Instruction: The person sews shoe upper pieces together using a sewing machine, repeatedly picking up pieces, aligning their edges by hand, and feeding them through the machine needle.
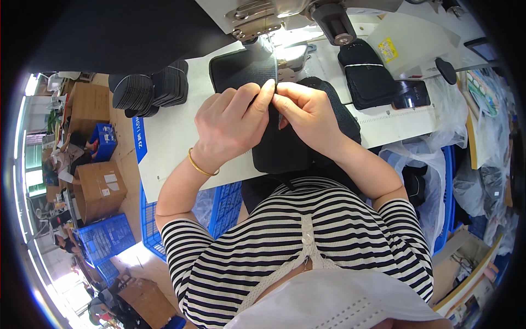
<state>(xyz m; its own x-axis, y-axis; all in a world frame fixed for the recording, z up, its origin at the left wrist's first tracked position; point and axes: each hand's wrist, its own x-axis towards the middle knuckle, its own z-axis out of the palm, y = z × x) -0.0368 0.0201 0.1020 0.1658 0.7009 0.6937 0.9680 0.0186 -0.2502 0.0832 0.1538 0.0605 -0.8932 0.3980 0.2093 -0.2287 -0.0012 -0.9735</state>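
Observation:
My left hand (233,120) and my right hand (309,112) meet close together at the front of the sewing machine (257,24). Thumbs and fingertips of both are pinched at the near right edge of a black fabric piece (238,68), which lies flat under the machine's needle area. What exactly sits between the fingertips is too small to make out. Below my hands, more black padded pieces (282,148) rest at the table's front edge, partly covered by my right hand and forearm. A gold bangle (200,164) circles my left wrist.
Banded stacks of black pieces (134,93) stand left on the white table (186,126). Another banded bundle (370,82) and a phone (411,94) lie right. Blue crates (224,205) sit below. Cartons (101,186) and other people are at far left; plastic bags (427,159) hang right.

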